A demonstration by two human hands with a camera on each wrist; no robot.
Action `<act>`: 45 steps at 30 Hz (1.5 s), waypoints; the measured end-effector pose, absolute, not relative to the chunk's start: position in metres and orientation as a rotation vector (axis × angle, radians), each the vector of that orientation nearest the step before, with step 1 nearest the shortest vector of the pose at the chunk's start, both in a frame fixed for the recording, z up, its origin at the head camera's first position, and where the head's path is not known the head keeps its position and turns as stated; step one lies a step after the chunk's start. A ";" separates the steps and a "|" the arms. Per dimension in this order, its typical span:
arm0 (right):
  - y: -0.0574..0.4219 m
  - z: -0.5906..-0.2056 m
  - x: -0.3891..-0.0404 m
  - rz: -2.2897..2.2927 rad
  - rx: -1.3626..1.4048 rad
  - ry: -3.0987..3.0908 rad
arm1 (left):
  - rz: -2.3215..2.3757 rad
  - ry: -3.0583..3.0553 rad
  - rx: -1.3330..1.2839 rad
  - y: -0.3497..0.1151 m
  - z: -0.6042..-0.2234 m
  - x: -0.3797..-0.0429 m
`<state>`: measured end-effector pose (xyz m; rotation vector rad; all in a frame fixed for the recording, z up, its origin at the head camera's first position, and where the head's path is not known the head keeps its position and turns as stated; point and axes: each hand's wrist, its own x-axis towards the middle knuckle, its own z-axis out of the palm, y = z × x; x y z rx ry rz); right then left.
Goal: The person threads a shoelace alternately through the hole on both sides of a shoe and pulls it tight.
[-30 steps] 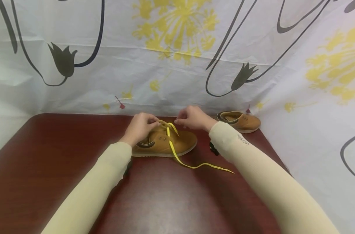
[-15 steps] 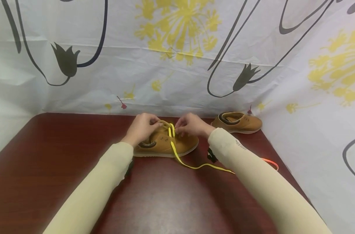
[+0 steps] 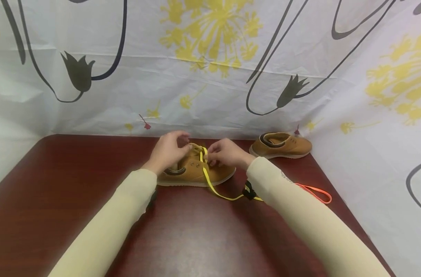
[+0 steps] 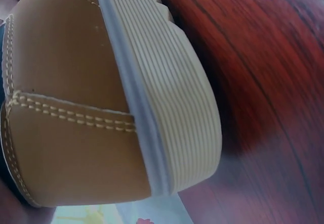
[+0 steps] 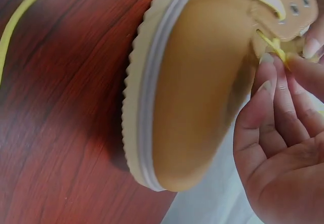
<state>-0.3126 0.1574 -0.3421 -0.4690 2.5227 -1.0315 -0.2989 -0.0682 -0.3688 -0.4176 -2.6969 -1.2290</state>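
Note:
A tan shoe (image 3: pixel 182 175) with stitched seams stands on the table, toe to the right. Its yellow lace (image 3: pixel 207 177) passes through front eyelets and trails rightward over the tabletop. My right hand (image 3: pixel 225 154) pinches a short part of that lace between thumb and fingertips at the eyelet flaps, seen closely in the right wrist view. At the far flap, my left hand (image 3: pixel 166 152) rests its thumb on the edge, with its fingers raised apart from the thumb. The left wrist view shows the shoe's heel and ribbed sole (image 4: pixel 177 97); the left fingers are mostly hidden there.
A matching tan shoe (image 3: pixel 281 145) stands at the table's back right corner. An orange loop of lace (image 3: pixel 322 194) lies by the right edge, partly behind the right sleeve. Patterned white sheeting (image 3: pixel 127 96) hangs behind and to the right of the dark red table (image 3: pixel 92 173).
My right hand has come down and left to the flaps and pinches the lace. The left fingers have lifted off the far flap. The orange loop has come into view beside the right sleeve.

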 end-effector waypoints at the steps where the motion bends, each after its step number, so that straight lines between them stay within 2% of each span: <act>1: 0.158 -0.339 -0.312 -1.056 -0.454 2.513 | -1.241 -2.666 -0.423 -0.069 -0.368 -0.298; 8: 0.166 -0.322 -0.309 -1.277 -0.403 2.397 | -1.188 -2.518 -0.541 -0.076 -0.364 -0.290; 14: 0.174 -0.310 -0.302 -1.417 -0.388 2.344 | -1.018 -2.678 -0.643 -0.075 -0.361 -0.281; 26: 0.180 -0.295 -0.267 -1.738 -0.367 2.138 | -0.934 -2.847 -0.681 -0.065 -0.366 -0.273; 31: 0.171 -0.308 -0.257 -1.917 -0.421 2.083 | -0.943 -2.900 -0.626 -0.063 -0.365 -0.271; 39: 0.152 -0.348 -0.242 -1.902 -0.744 2.654 | -0.940 -2.960 -0.621 -0.061 -0.366 -0.272; 45: 0.144 -0.376 -0.247 -1.941 -0.641 2.835 | -0.937 -2.971 -0.626 -0.062 -0.366 -0.272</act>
